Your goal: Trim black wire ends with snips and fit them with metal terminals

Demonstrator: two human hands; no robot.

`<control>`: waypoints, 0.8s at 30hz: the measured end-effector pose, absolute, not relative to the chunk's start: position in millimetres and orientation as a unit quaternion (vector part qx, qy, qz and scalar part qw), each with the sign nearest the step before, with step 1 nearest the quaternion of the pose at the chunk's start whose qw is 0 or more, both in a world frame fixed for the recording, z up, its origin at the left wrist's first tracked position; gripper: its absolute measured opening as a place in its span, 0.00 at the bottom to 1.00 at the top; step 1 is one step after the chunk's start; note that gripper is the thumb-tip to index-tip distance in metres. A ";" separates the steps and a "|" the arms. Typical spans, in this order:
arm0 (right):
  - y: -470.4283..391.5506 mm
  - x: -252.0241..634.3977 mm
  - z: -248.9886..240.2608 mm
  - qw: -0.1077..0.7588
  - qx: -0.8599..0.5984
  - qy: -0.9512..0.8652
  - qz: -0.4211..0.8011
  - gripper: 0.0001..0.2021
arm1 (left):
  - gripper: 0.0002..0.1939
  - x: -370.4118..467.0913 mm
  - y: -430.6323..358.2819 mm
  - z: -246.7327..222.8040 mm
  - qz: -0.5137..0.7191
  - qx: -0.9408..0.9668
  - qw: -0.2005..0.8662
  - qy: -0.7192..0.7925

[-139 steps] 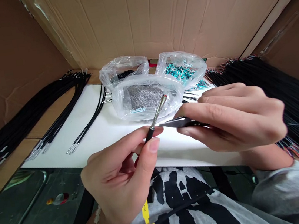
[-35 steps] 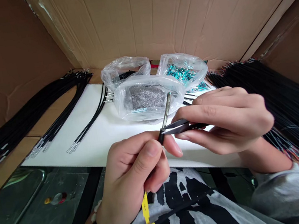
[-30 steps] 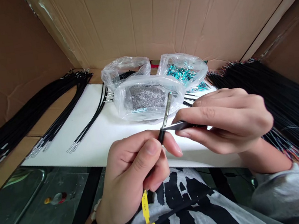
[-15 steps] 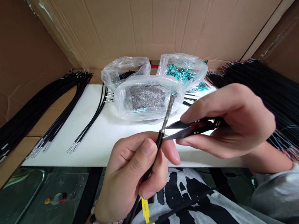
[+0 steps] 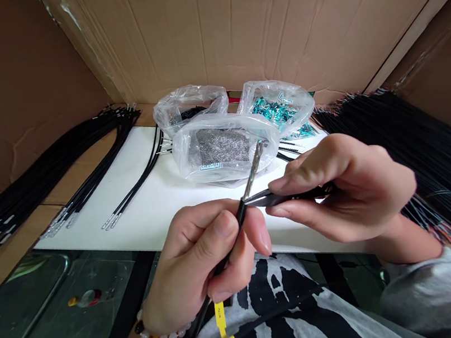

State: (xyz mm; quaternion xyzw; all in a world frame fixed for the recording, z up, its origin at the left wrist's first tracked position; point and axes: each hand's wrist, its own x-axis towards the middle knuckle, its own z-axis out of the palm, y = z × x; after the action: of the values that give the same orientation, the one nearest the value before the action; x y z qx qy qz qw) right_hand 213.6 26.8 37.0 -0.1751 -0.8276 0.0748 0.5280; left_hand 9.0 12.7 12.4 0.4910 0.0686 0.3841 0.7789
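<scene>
Over the near side of the white board, in the head view, the left hand pinches a black cable, its silvery end slanting up before a plastic bag of grey bits. The right hand grips small scissors, blades nearly together, tips where the black cover stops.

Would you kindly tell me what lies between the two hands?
In the head view, cutters in the right hand span that gap, their tips at the black cable in the left hand.
</scene>
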 end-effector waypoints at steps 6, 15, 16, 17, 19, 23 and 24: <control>27.3 213.6 35.6 0.535 -0.188 -0.821 0.067 0.08 | 0.20 12.1 11.6 13.5 0.397 0.488 0.775 0.049; 27.7 212.4 33.5 0.543 -0.180 -0.819 0.038 0.09 | 0.21 15.2 14.8 13.2 0.379 0.451 0.808 0.006; 27.8 211.9 33.4 0.545 -0.181 -0.818 0.040 0.09 | 0.21 15.0 15.1 13.7 0.375 0.446 0.813 0.004; 27.8 211.5 33.4 0.545 -0.183 -0.817 0.043 0.08 | 0.22 14.8 15.4 14.5 0.371 0.440 0.818 0.006; 28.1 210.6 33.7 0.545 -0.189 -0.815 0.048 0.08 | 0.22 14.2 15.9 16.4 0.365 0.427 0.827 0.020; 29.9 209.9 34.5 0.552 -0.184 -0.812 0.039 0.07 | 0.21 14.0 17.8 18.0 0.346 0.406 0.845 0.027; 30.5 210.0 34.4 0.556 -0.181 -0.810 0.034 0.07 | 0.20 14.3 18.6 17.2 0.343 0.402 0.849 0.011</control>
State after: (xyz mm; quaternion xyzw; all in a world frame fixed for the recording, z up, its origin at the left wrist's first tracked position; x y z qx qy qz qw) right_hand 210.0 30.5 34.4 -0.1808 -0.8102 0.0344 0.5565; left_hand 14.3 18.6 17.2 0.4017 0.0105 0.3433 0.8489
